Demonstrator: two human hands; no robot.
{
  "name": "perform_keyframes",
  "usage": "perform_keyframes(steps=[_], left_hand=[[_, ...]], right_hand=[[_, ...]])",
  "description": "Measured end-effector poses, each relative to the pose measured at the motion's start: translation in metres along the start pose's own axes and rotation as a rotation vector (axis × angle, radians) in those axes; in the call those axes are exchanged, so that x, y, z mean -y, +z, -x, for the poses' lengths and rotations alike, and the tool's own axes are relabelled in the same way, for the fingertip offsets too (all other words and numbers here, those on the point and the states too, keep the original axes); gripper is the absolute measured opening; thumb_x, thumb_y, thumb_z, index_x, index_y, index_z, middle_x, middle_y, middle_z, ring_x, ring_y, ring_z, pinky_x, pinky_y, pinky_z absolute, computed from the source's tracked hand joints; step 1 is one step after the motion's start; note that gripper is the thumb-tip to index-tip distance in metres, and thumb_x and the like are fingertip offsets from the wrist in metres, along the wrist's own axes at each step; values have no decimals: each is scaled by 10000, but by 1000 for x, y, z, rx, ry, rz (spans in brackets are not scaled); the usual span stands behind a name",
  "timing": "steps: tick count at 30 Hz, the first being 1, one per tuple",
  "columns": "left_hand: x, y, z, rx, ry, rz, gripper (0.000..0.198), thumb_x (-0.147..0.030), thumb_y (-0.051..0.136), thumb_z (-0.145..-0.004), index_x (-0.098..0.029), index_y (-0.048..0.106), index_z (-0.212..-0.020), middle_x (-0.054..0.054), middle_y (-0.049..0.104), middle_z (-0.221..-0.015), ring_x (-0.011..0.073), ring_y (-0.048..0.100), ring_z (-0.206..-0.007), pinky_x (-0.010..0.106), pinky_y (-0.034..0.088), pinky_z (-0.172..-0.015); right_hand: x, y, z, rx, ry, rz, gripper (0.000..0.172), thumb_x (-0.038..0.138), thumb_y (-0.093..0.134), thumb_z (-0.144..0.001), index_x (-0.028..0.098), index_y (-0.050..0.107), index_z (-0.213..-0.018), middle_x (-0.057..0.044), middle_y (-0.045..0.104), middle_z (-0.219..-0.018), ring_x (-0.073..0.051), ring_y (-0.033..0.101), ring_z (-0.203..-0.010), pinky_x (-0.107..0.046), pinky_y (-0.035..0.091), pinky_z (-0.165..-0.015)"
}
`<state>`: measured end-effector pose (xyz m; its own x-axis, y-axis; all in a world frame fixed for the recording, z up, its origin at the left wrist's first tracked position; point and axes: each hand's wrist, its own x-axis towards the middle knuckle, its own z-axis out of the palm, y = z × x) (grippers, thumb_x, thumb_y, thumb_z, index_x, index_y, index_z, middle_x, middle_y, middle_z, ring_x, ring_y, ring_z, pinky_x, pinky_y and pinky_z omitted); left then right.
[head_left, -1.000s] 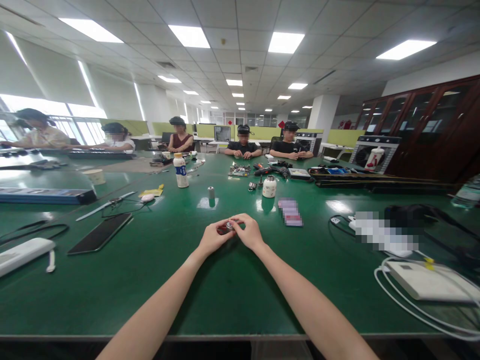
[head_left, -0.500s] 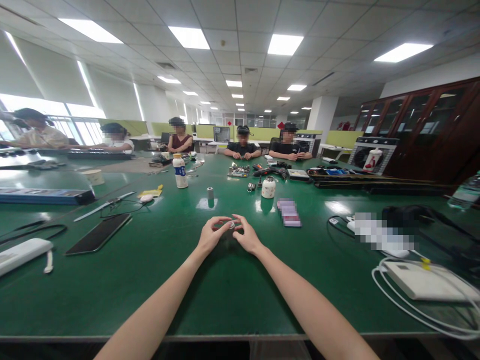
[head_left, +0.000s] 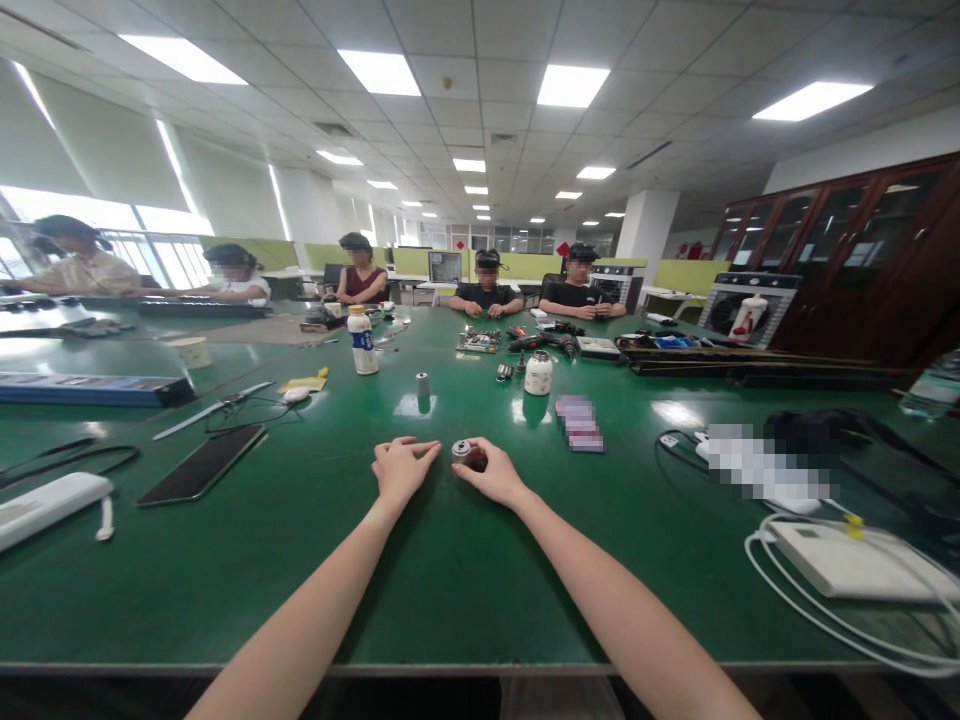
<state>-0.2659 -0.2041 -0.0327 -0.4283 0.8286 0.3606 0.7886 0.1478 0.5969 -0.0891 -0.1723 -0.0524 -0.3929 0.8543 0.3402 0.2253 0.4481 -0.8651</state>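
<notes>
The person sits at a long green table (head_left: 420,600) with both bare forearms stretched out over it. The right hand (head_left: 493,477) rests on the table top, its fingers closed about a small can (head_left: 462,452), a stubby thing with a silvery top and a dark red body. The can stands upright on the table just ahead of that hand's fingertips, about midway across the table's near half. The left hand (head_left: 400,468) lies just beside it on the left, apart from the can with a bare strip of green between them; it grasps nothing, palm down, fingers slack and loosely curled, the tips pointing towards the can.

Off to the left, well apart from the hands, a dark phone (head_left: 201,465) lies flat. Beyond the hands a little grey cylinder (head_left: 422,384) stands upright; a white jar (head_left: 538,373) stands to its right, and a white bottle (head_left: 363,342) with a blue label stands further back on the left. Near the right edge lies a flat white box (head_left: 847,562) with a white cable (head_left: 750,548) looped round it. At the far end several people (head_left: 487,290) sit with their hands on the table, and a circuit board (head_left: 478,342) lies in front of them.
</notes>
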Motion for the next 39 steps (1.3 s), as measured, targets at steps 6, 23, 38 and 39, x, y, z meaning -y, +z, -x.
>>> perform_keyframes(steps=[6,23,38,39], left_hand=[[11,9,1,-22,57,-129,198,-449,689,-821,-331,823,-906,131,667,-1302,425,444,-1229,620,366,-982],[-21,2,12,-39,514,282,211,-384,619,-883,-265,791,-905,42,766,-884,253,585,-979,427,456,-925],[-25,1,16,-7,438,265,182,-375,620,-875,-259,758,-894,41,749,-982,250,583,-1040,432,438,-984],[-25,1,16,-7,443,266,184,-373,616,-880,-257,758,-896,39,751,-970,248,587,-1028,429,444,-975]], right_hand=[[0,-1,-1,11,13,7,377,314,768,-749,216,638,-1089,-51,734,-1025,-210,696,-967,-388,542,-931],[-6,1,-2,14,-32,-23,403,297,754,-752,235,619,-1127,-24,728,-987,-192,693,-931,-369,547,-909],[48,-1,10,-403,-135,78,418,119,585,-664,223,473,-1053,-90,611,-1154,-224,636,-1020,-428,508,-960],[68,1,18,-534,-256,113,347,121,557,-674,224,465,-993,-96,611,-1106,-241,623,-1033,-446,498,-954]])
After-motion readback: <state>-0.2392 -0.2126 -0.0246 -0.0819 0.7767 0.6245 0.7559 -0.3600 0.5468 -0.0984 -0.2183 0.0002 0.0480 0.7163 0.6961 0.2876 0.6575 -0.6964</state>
